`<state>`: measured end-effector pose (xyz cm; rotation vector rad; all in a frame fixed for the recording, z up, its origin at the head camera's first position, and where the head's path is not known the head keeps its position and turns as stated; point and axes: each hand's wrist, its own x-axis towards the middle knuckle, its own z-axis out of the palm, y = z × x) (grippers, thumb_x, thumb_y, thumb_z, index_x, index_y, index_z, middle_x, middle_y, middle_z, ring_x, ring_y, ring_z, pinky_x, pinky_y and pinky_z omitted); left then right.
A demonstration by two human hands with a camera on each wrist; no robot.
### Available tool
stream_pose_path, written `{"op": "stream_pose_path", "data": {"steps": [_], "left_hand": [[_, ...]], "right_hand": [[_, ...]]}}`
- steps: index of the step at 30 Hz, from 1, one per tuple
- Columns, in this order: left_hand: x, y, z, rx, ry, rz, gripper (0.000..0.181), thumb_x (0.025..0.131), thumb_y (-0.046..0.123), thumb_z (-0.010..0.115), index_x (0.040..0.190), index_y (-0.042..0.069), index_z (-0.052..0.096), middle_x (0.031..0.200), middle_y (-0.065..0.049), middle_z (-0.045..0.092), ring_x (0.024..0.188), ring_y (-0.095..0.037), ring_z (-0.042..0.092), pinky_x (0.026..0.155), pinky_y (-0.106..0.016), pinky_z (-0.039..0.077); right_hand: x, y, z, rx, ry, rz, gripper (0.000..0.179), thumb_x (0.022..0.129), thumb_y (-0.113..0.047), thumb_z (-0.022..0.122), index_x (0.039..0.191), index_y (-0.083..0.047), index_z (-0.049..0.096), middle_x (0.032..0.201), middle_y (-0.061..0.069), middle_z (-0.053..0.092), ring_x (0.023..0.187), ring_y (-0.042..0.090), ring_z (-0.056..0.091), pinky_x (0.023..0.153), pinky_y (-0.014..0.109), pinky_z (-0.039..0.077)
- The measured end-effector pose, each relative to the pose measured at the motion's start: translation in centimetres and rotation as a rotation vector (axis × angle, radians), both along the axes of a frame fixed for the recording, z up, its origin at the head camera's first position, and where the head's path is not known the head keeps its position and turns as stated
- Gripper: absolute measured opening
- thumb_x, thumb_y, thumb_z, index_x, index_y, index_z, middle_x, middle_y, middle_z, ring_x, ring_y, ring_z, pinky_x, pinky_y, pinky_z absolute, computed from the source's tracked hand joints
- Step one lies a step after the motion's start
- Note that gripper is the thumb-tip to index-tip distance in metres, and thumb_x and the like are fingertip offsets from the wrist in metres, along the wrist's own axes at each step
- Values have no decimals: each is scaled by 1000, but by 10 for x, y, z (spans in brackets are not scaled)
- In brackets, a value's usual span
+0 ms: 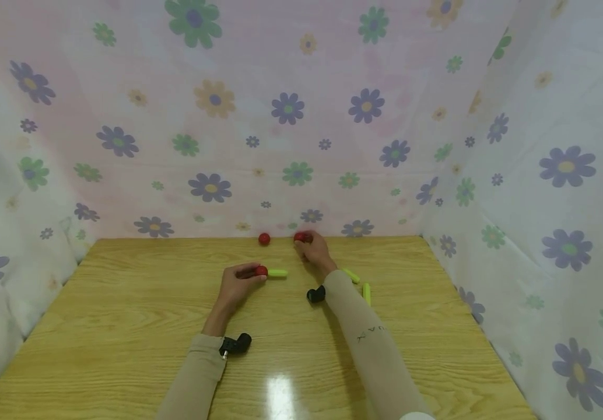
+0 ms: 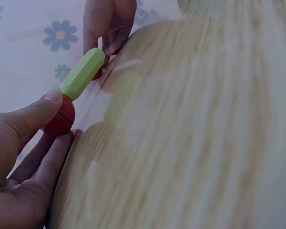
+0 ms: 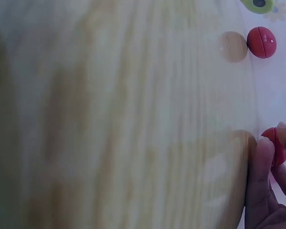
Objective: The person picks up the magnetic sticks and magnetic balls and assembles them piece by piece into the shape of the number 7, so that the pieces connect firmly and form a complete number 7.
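Note:
My left hand pinches a red ball between thumb and fingers, low over the table. A dark seam runs across this ball in the left wrist view. Right beside it, a light green ribbed stick points away to the right. Farther back, my right hand grips a second red ball with thumb and fingertips, close to the table's back edge. A third red ball, also with a seam, lies at that edge to the left of my right hand.
Two more green sticks, one slanted and one pointing toward me, lie by my right forearm, which partly hides them. Flower-patterned cloth rises behind the wooden table and along both sides.

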<state>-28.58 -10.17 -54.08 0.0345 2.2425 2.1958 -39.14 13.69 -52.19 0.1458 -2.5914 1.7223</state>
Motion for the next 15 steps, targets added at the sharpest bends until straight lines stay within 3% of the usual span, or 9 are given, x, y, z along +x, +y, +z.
{"op": "stream_pose_path", "data": {"steps": [8, 15], "left_hand": [[2, 1, 1, -3, 8, -1, 45, 84, 12, 85, 126, 2, 71, 122, -19, 71, 110, -26, 68, 80, -21, 56], [0, 0, 0, -14, 9, 8, 44, 84, 12, 85, 124, 3, 72, 121, -19, 71, 109, -26, 68, 80, -20, 56]], "right_hand": [[0, 3, -5, -104, -54, -10, 35, 100, -18, 68, 128, 0, 62, 110, 19, 67, 59, 10, 60, 54, 21, 53], [0, 5, -7, -220, -107, -5, 36, 102, -15, 64, 132, 3, 57, 118, 20, 60, 62, 11, 59, 57, 19, 54]]}}
